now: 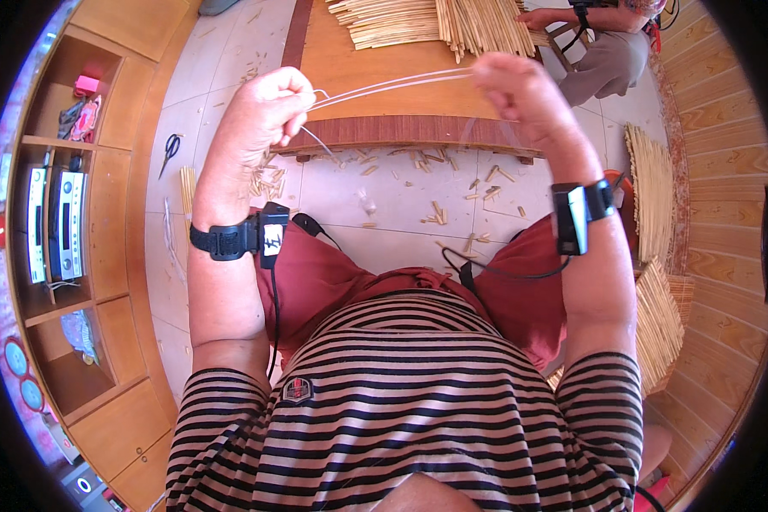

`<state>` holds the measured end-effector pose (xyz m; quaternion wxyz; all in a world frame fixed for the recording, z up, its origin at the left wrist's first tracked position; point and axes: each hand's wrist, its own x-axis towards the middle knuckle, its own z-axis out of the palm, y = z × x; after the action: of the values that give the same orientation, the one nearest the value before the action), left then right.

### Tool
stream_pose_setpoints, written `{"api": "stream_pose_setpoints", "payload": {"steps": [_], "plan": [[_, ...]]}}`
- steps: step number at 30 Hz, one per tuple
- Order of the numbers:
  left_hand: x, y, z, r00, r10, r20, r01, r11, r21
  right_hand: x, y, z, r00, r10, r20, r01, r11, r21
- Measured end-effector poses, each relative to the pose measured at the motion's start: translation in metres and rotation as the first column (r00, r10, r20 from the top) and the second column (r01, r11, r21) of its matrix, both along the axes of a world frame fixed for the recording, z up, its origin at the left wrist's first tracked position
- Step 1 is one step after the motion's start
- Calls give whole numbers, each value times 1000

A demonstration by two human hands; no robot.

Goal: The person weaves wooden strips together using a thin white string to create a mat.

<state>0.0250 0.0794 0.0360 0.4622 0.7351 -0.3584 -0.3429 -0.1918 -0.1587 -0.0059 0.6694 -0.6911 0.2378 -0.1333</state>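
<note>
A thin whitish cord (390, 84) runs doubled and taut between my two hands, in front of the low wooden table (371, 86). My left hand (272, 102) pinches it between thumb and fingers. A short loose end sticks out below that grip. At the other end my right hand (518, 89), somewhat blurred, is closed on the cord with its fingers curled. On the table's far side lie sticks (486, 25) of pale wood or bamboo, laid side by side in woven-looking mats or bundles.
Short cut stick pieces (438, 212) litter the tiled floor. Black-handled scissors (169, 152) lie at left by a cabinet (112, 217). At right, stick mats (653, 192) lean near the wood-panelled wall. Another person's hand (537, 19) touches the sticks at the table's far right.
</note>
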Motion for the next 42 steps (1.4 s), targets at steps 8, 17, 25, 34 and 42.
{"api": "stream_pose_setpoints", "payload": {"steps": [8,17,25,34,42], "plan": [[27,35,2,994,105,-6,-105,994,5,-104,-126,-17,937,-341,-74,332,937,-111],[49,61,1,981,195,-19,-195,980,-48,-218,-220,-94,526,-699,-484,272,677,-684],[-7,2,-10,998,-64,-18,64,998,-27,-58,-68,-66,986,-16,-165,-107,700,-706],[-42,-52,-7,980,-151,-130,135,983,-120,29,67,4,939,344,-32,-337,932,131],[-8,-33,-5,993,-55,-101,41,990,-138,-7,-33,-7,966,-175,192,107,941,321]]}}
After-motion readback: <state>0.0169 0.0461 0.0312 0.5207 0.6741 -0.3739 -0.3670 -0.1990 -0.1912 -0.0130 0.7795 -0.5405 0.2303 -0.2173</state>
